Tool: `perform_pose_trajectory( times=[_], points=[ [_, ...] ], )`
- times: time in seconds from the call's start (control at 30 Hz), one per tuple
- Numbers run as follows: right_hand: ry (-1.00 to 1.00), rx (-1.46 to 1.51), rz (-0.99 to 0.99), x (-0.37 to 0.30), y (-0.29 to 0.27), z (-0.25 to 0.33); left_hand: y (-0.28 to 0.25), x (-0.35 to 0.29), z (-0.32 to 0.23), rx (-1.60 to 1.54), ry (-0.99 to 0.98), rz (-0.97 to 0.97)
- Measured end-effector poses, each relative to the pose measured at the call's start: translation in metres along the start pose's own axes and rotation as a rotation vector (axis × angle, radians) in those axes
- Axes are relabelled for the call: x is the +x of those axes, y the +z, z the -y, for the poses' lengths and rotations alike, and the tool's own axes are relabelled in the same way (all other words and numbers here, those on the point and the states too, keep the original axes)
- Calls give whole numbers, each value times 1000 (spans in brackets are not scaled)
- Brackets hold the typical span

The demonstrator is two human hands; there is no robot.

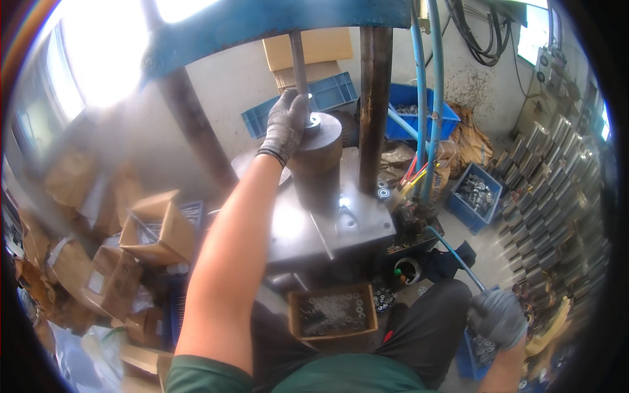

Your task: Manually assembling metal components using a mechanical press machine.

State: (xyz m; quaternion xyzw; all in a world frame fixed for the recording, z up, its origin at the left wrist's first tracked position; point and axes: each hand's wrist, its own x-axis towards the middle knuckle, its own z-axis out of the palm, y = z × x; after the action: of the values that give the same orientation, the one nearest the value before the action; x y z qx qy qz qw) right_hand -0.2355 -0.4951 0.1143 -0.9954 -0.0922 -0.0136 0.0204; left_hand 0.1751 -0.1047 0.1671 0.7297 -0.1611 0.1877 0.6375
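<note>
My left hand (286, 128), in a grey knit glove, reaches up to the top of a thick steel cylinder (316, 154) on the press's metal bed (288, 232). Its fingers are closed beside the lower end of a vertical steel rod (298, 59), which they partly hide. A small shiny metal ring (314, 120) shows next to the fingers on the cylinder. What exactly they grip is hidden. At lower right, my right hand (499, 318), also gloved, is wrapped round the end of a blue lever (455, 255).
Steel posts (375, 105) and a blue crossbeam (275, 19) frame the press. A box of metal rings (295, 321) sits between my legs. Blue bins (475, 226) of parts and stacked metal cylinders (550, 190) stand right; cardboard boxes (157, 229) crowd the left.
</note>
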Motion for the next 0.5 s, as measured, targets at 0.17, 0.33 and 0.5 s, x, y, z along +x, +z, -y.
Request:
perform_pose_trajectory(
  times=[0.17, 0.33, 0.5],
  points=[
    [3, 117, -184, 11, -6, 3, 1, -3, -1, 42, 18, -22],
    [-106, 6, -55, -2, -3, -10, -1, 0, -1, 40, -10, -15],
    [-18, 163, -158, 5, -3, -3, 3, -5, -9, 50, -2, -15]
  ],
)
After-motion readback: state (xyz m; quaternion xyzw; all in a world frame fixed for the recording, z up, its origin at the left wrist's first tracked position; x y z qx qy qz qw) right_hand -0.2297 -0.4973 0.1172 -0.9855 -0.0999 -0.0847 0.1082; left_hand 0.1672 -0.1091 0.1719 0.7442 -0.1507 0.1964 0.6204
